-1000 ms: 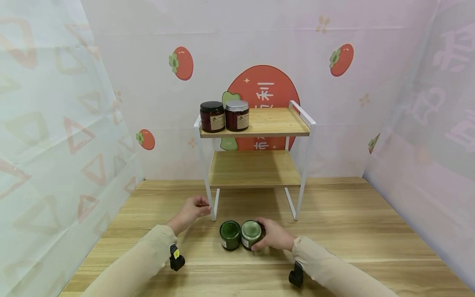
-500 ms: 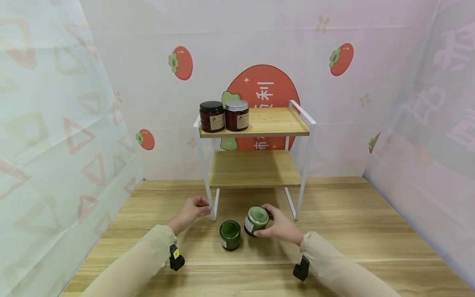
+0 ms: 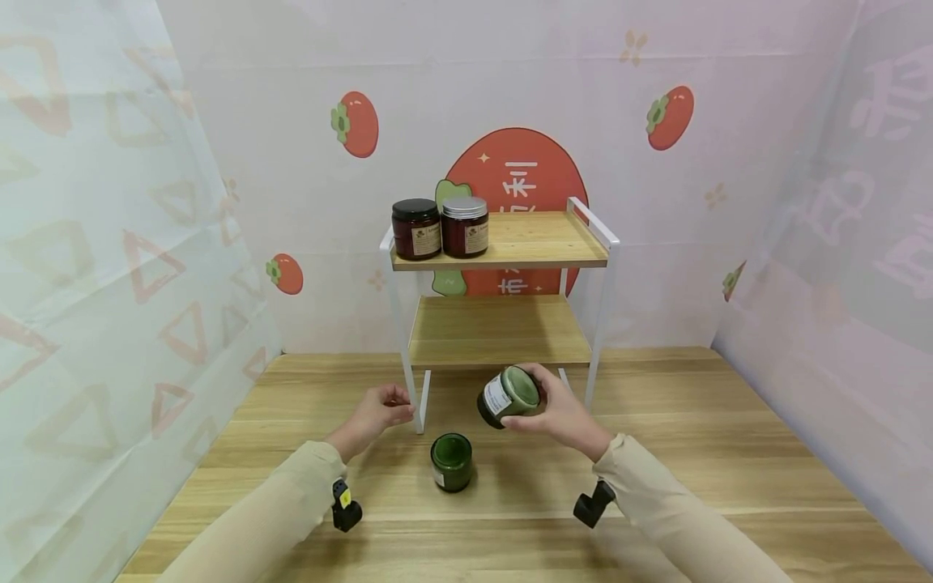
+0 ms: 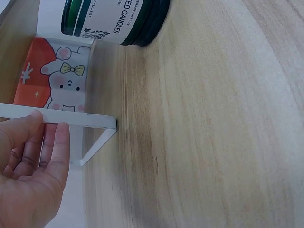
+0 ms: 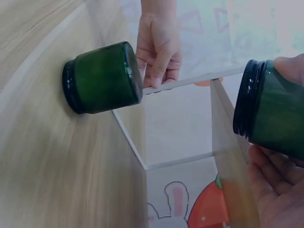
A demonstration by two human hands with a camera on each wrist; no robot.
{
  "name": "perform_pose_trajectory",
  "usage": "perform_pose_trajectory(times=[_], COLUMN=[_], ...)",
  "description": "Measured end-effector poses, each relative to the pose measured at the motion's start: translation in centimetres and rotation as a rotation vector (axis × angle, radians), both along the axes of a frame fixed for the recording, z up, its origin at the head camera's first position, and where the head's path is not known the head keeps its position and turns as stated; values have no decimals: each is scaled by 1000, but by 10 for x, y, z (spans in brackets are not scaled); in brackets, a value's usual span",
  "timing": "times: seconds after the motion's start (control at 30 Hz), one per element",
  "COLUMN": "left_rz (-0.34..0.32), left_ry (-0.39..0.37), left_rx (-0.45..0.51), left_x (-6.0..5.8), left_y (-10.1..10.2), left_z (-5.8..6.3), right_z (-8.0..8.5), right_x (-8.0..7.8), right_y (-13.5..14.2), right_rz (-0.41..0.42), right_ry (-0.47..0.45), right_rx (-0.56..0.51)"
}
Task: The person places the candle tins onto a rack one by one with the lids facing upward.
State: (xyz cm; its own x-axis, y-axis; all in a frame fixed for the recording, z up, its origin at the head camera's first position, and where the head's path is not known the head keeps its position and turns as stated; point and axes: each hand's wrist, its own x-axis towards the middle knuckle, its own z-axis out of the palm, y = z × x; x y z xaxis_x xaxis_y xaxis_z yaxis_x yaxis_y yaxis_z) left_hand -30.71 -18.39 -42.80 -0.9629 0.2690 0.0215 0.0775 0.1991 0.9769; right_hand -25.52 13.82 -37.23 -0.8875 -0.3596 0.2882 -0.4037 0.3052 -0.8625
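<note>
My right hand (image 3: 564, 409) grips a green glass candle jar (image 3: 510, 395) in the air before the shelf's lower part. The jar is tilted, its base facing up and to the right, its black lid (image 5: 244, 97) lower left. My left hand (image 3: 375, 417) pinches the white front left leg (image 4: 78, 118) of the shelf low down, thumb and fingertips on it. A second green candle jar (image 3: 452, 461) stands upside down on the table, lid underneath, between the hands and nearer the person. Its white label (image 4: 111, 19) reads "CANDLES" in the left wrist view.
The two-tier shelf has wooden boards and a white frame. Two dark brown jars, one black-lidded (image 3: 417, 231) and one silver-lidded (image 3: 465, 228), stand at the left of its top board (image 3: 547, 239). A printed curtain (image 3: 291, 162) hangs behind the wooden table (image 3: 678, 453).
The right hand has lifted one green jar off the table from beside the other, raising it toward the shelf and tipping it. The left hand has stayed at the leg.
</note>
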Motion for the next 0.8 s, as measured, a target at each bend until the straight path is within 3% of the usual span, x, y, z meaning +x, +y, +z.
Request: perform_pose_trajectory(times=[0.2, 0.53, 0.8], left_rz=[5, 15, 11], left_ry=[1, 2, 3], left_rx=[-7, -9, 0], left_x=[1, -2, -2], left_y=[0, 1, 0], left_z=[1, -2, -3], right_z=[6, 5, 4], right_x=[1, 0, -2], right_y=[-1, 4, 5], right_rz=[21, 6, 24], right_ry=[-20, 44, 17], right_rx=[-5, 37, 14])
